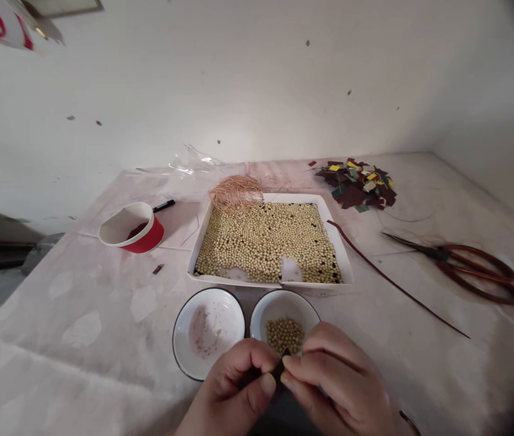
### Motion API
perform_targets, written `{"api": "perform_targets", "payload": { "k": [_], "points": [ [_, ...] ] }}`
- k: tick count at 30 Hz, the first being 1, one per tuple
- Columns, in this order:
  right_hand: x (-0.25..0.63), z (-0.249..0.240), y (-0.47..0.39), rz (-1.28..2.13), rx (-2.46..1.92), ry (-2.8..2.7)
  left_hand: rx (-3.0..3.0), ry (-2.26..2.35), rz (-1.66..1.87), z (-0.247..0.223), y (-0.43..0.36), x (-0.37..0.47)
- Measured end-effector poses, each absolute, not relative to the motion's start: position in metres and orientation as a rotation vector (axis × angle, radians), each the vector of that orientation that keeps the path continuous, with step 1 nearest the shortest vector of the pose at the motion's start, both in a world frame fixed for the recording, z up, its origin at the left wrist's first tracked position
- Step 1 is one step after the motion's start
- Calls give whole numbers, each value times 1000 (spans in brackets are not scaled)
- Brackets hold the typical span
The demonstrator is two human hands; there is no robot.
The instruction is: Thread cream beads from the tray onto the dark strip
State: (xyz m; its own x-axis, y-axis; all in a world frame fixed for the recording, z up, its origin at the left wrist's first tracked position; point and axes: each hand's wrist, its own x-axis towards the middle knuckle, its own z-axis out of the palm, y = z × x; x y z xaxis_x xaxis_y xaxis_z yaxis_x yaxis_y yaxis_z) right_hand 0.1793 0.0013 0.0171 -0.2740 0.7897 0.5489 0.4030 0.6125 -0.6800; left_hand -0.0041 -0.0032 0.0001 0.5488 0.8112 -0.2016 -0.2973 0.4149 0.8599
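Work at the worktop [102,378], seen from the head. The left hand [235,390] and right hand [345,378] meet at the lower centre, each pinching a small dark piece [280,367] between thumb and finger, just on the near side of the right-hand bowl [263,310] and its greenish grains [284,334]. Handling of this piece appears to be under way and unfinished, since neither hand has let go. Much material seems to remain: a heap of coloured scraps [356,186] lies at the far right, and pale grains [270,236] cover most of the white tray [345,274]. A dark red strip [393,278] and the scissors [444,253] lie apart from the hands. The left-hand bowl [227,315] carries only reddish residue and crumbs; whether anything finished lies elsewhere cannot be judged.

The fingertips cover most of the dark piece, so its shape, any fold and any grain within it cannot be told. The hands overlap the near rims of both bowls, and the lower border cuts off the wrists. The dark contents of the red-and-white cup [145,239] are hard to identify. Objects along the left border are cropped, and shadow blackens the right border.
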Motion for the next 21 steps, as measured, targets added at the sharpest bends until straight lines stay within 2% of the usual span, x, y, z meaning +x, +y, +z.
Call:
{"api": "perform_targets", "payload": {
  "k": [7,21],
  "points": [
    [179,20,3,500,-960,-1922,789,781,771,7,-5,-2],
    [179,18,5,551,-1008,-1882,928,673,780,-2,-2,-4]
  ]
}}
